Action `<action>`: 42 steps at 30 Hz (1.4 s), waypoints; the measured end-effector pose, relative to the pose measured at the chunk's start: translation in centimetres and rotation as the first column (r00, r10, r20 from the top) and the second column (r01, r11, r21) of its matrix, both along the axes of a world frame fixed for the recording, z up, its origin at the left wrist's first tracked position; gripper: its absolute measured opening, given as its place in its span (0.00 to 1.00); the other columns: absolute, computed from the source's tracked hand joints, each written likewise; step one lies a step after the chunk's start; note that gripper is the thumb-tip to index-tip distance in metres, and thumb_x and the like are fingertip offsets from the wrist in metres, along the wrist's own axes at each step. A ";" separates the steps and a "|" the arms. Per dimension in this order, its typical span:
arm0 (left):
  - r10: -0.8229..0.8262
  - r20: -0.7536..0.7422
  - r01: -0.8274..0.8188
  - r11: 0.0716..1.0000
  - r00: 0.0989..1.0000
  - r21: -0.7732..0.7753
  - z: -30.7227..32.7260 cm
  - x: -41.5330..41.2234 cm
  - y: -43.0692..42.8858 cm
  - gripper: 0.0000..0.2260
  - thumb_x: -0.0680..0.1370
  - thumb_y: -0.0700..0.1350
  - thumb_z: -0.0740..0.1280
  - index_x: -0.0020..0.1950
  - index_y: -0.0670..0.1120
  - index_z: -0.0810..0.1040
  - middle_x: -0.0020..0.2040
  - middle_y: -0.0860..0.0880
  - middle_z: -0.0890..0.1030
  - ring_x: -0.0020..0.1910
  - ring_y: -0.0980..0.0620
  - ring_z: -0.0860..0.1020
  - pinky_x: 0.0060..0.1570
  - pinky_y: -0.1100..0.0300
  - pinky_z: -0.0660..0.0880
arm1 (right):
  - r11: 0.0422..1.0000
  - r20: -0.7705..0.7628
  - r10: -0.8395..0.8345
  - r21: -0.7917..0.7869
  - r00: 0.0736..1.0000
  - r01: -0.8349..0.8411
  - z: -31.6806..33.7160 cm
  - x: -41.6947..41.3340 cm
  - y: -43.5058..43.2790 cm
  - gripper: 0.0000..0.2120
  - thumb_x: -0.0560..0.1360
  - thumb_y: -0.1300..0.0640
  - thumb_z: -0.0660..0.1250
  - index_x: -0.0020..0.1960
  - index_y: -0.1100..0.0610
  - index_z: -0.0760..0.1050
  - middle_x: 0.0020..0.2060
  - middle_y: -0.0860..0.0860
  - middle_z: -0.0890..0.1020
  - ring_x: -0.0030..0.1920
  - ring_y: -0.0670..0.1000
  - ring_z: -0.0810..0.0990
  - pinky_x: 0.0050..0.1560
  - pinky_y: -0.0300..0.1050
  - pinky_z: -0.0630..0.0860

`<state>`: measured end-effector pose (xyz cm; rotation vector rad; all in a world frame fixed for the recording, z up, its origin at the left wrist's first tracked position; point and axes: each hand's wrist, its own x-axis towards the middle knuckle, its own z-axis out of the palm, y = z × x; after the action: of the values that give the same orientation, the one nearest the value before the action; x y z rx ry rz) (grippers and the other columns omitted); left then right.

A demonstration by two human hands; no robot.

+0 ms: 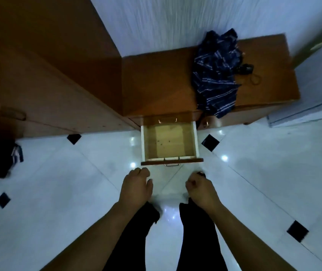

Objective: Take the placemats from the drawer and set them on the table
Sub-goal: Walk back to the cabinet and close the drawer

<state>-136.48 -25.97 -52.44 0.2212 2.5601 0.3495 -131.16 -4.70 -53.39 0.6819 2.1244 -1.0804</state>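
The picture was dim, with a cold blue tone on the floor (58, 192) and the wall (175, 20). Small bright spots of glare lay on the glossy tiles, near the open drawer (169, 142) and between the person's legs. The inside of the drawer was the warmest lit part. The left side was very dark, almost black at the edge. The wall showed streaks of motion blur, and the striped cloth (215, 75) was soft. The wide lens bent straight lines towards the edges. Both hands looked slightly blurred.
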 end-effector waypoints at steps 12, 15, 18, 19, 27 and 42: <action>0.799 0.491 -0.837 0.501 0.349 -0.221 -25.2 -1.1 5.6 0.07 0.75 0.45 0.66 0.45 0.42 0.80 0.47 0.39 0.80 0.48 0.41 0.79 0.48 0.54 0.74 | 0.985 0.289 0.166 -0.091 0.943 -0.146 -24.1 -4.3 4.5 0.16 0.80 0.49 0.58 0.58 0.60 0.75 0.55 0.59 0.81 0.57 0.59 0.78 0.52 0.45 0.70; 0.857 0.513 -0.941 0.212 0.050 -0.262 -31.1 -1.6 5.0 0.06 0.71 0.45 0.68 0.37 0.44 0.76 0.40 0.40 0.81 0.38 0.46 0.77 0.50 0.52 0.78 | 0.986 0.375 -0.016 -0.145 0.927 0.076 -28.9 -4.9 3.7 0.08 0.79 0.55 0.61 0.49 0.58 0.77 0.47 0.57 0.81 0.50 0.57 0.80 0.47 0.44 0.71; 0.836 0.531 -0.962 0.013 -0.138 -0.271 -35.2 -2.2 5.2 0.09 0.75 0.41 0.67 0.35 0.44 0.74 0.31 0.46 0.76 0.30 0.49 0.73 0.41 0.55 0.75 | 0.870 0.535 -0.337 -0.137 0.775 0.473 -33.5 -5.9 3.0 0.10 0.78 0.62 0.61 0.38 0.56 0.73 0.37 0.54 0.76 0.35 0.50 0.76 0.40 0.43 0.72; 0.821 0.542 -0.964 -0.032 -0.177 -0.265 -36.1 -2.3 5.3 0.09 0.75 0.41 0.67 0.36 0.44 0.74 0.31 0.47 0.75 0.29 0.51 0.72 0.37 0.57 0.73 | 0.805 0.584 -0.424 -0.108 0.693 0.584 -34.5 -6.3 2.7 0.11 0.79 0.63 0.60 0.37 0.57 0.72 0.35 0.54 0.76 0.34 0.50 0.75 0.39 0.43 0.73; 0.839 0.535 -0.995 -0.091 -0.096 -0.037 -41.3 -3.4 4.5 0.09 0.75 0.35 0.65 0.41 0.48 0.76 0.37 0.50 0.78 0.34 0.54 0.76 0.35 0.60 0.73 | 0.467 0.608 -0.680 -0.072 0.410 0.881 -38.3 -6.8 0.7 0.08 0.79 0.65 0.60 0.45 0.56 0.74 0.46 0.52 0.80 0.46 0.52 0.82 0.48 0.47 0.78; 0.832 0.469 -0.955 0.263 0.298 0.141 -42.8 -18.5 5.7 0.09 0.75 0.46 0.64 0.44 0.44 0.82 0.37 0.47 0.82 0.40 0.42 0.82 0.41 0.49 0.79 | 0.678 0.402 -0.644 -0.094 0.651 0.729 -40.2 -21.9 3.0 0.12 0.82 0.57 0.57 0.61 0.59 0.73 0.55 0.54 0.81 0.41 0.48 0.80 0.44 0.42 0.79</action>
<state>-155.01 -20.32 -95.26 -1.2029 1.9473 1.2449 -153.08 -1.72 -93.56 1.5160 1.3847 -1.4588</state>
